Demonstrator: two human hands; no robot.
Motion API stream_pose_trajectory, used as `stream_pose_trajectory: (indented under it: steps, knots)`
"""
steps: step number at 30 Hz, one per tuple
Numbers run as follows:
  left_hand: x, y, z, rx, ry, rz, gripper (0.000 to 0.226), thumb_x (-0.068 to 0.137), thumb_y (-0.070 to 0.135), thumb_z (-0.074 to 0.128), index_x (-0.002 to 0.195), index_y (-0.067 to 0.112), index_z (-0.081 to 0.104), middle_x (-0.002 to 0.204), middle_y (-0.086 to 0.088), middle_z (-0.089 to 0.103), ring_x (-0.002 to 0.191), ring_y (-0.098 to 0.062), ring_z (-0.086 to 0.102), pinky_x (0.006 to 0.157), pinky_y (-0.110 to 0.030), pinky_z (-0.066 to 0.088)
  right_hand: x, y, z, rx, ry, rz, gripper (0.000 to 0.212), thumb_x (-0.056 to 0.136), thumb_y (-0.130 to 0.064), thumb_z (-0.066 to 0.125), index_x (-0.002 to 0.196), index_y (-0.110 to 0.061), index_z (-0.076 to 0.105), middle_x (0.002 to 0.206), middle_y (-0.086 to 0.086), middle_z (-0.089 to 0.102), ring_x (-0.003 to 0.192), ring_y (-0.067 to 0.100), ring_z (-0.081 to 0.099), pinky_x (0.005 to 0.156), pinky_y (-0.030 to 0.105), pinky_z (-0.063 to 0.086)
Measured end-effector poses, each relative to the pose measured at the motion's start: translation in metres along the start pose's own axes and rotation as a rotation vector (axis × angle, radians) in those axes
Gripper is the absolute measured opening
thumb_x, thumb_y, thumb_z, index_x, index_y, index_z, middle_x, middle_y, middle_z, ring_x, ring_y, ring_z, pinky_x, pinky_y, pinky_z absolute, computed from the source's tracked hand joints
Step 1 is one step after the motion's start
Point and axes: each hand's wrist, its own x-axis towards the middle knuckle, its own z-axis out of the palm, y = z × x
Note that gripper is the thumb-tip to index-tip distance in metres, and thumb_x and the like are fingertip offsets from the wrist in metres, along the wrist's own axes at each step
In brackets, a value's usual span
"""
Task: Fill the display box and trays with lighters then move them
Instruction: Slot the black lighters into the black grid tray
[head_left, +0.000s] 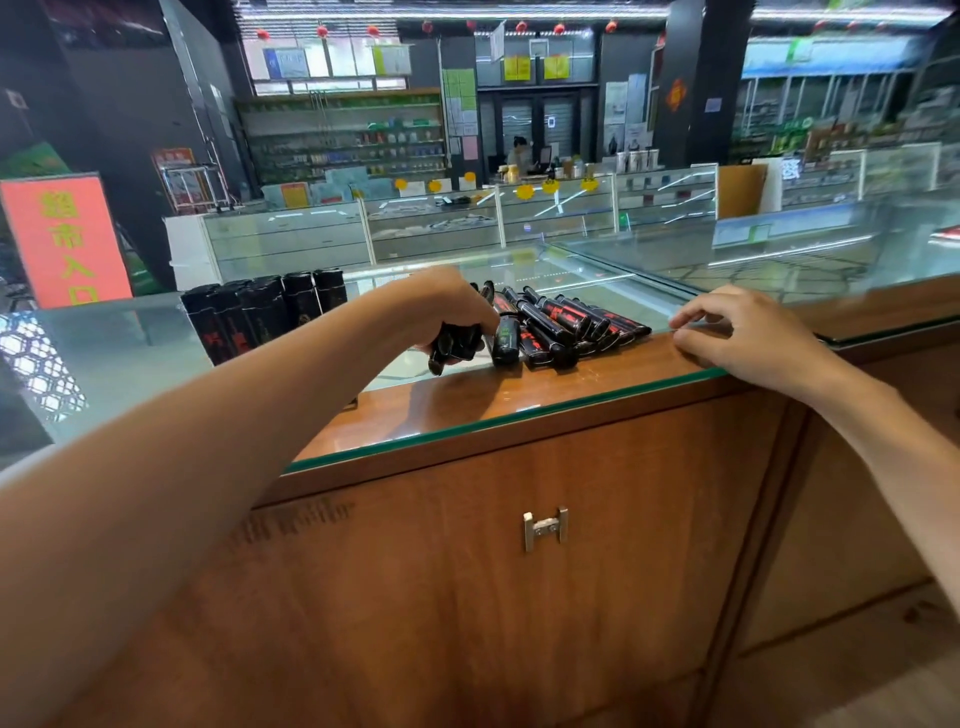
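Note:
Several black lighters with red print (563, 322) lie in a loose pile on the glass counter top (519, 410). My left hand (449, 306) reaches over the pile's left end and grips a bunch of black lighters (456, 345), fingers curled round them. To the left, a group of black lighters stands upright (260, 317); whatever holds them is hidden behind my forearm. My right hand (743, 332) rests on the counter's glass edge to the right of the pile, fingers loosely bent, holding nothing.
Below the glass is a wooden cabinet door with a metal handle (544, 527). A second glass counter (779, 260) meets this one at the right. A red sign with yellow characters (65, 239) stands at far left. Shop shelves and showcases fill the background.

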Motion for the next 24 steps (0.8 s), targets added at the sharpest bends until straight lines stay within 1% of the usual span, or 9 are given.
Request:
stream_pose_trajectory:
  steps: [2,5,8,12,14,17,20,22,24]
  knots:
    - [-0.002,-0.005,-0.002,-0.097,0.050,0.080,0.013,0.084,-0.001,0.063,0.081,-0.003,0.051,0.077,-0.018,0.060,0.061,-0.023,0.060,0.051,-0.029,0.055,0.000,-0.002,0.000,-0.010,-0.010,0.015,0.016,0.084,-0.029,0.064,0.097,-0.020,0.067,0.104,0.006,0.058,0.101,0.024,0.053,0.085,0.040,0.044]
    - [-0.015,-0.013,-0.009,-0.329,0.022,0.170,0.015,0.081,-0.004,0.067,0.085,-0.007,0.053,0.086,-0.023,0.065,0.068,-0.028,0.067,0.064,-0.035,0.059,-0.002,-0.007,-0.002,-0.029,0.015,0.028,0.018,0.084,-0.024,0.066,0.100,-0.016,0.068,0.106,0.009,0.060,0.099,0.024,0.054,0.078,0.031,0.038]
    - [-0.037,-0.025,-0.020,-0.597,-0.108,0.212,0.017,0.081,-0.001,0.069,0.092,-0.010,0.060,0.073,-0.013,0.071,0.057,-0.017,0.068,0.050,-0.023,0.054,-0.006,-0.022,-0.006,-0.007,0.194,-0.017,0.019,0.081,-0.011,0.065,0.100,-0.010,0.068,0.105,0.011,0.063,0.094,0.021,0.055,0.076,0.022,0.033]
    - [-0.060,-0.057,-0.037,-0.763,-0.184,0.276,0.025,0.073,0.008,0.070,0.093,-0.005,0.066,0.086,-0.008,0.075,0.068,-0.016,0.071,0.057,-0.021,0.055,-0.009,-0.080,-0.009,0.160,0.369,-0.163,0.018,0.084,-0.005,0.059,0.099,-0.009,0.067,0.095,0.007,0.068,0.082,0.013,0.057,0.069,0.004,0.036]
    - [-0.066,-0.078,-0.046,-0.773,-0.166,0.310,0.029,0.068,0.015,0.073,0.090,-0.003,0.069,0.093,-0.009,0.075,0.074,-0.018,0.072,0.061,-0.026,0.057,-0.010,-0.122,-0.003,0.312,0.311,-0.234,0.015,0.087,-0.009,0.058,0.097,-0.016,0.066,0.088,-0.001,0.067,0.078,0.008,0.059,0.071,0.007,0.043]
    - [-0.074,-0.108,-0.058,-0.732,-0.092,0.367,0.025,0.062,0.023,0.078,0.080,0.006,0.077,0.096,-0.010,0.074,0.079,-0.021,0.072,0.065,-0.034,0.059,-0.013,-0.186,0.018,0.564,0.076,-0.304,0.011,0.091,-0.019,0.058,0.094,-0.017,0.068,0.083,-0.004,0.069,0.076,0.009,0.064,0.072,0.020,0.050]
    - [-0.079,-0.131,-0.072,-0.754,0.044,0.429,0.028,0.058,0.021,0.082,0.083,0.008,0.075,0.089,-0.015,0.074,0.079,-0.028,0.073,0.065,-0.032,0.058,-0.015,-0.234,0.041,0.709,-0.098,-0.339,0.021,0.088,-0.029,0.060,0.092,-0.012,0.071,0.077,-0.005,0.070,0.066,0.001,0.059,0.061,0.013,0.044]
    - [-0.082,-0.144,-0.082,-0.668,0.156,0.476,0.027,0.058,0.022,0.083,0.083,0.013,0.076,0.083,-0.010,0.075,0.076,-0.026,0.073,0.064,-0.027,0.057,-0.014,-0.257,0.053,0.835,-0.168,-0.332,0.014,0.086,-0.026,0.063,0.087,-0.014,0.071,0.069,-0.012,0.067,0.062,-0.006,0.056,0.060,0.007,0.041]
    - [-0.085,-0.154,-0.090,-0.579,0.245,0.503,0.025,0.060,0.021,0.083,0.082,0.012,0.075,0.079,-0.006,0.075,0.072,-0.023,0.073,0.063,-0.023,0.056,-0.012,-0.273,0.064,0.910,-0.203,-0.314,0.012,0.084,-0.024,0.066,0.086,-0.014,0.071,0.071,-0.012,0.067,0.064,-0.006,0.058,0.061,0.006,0.041]
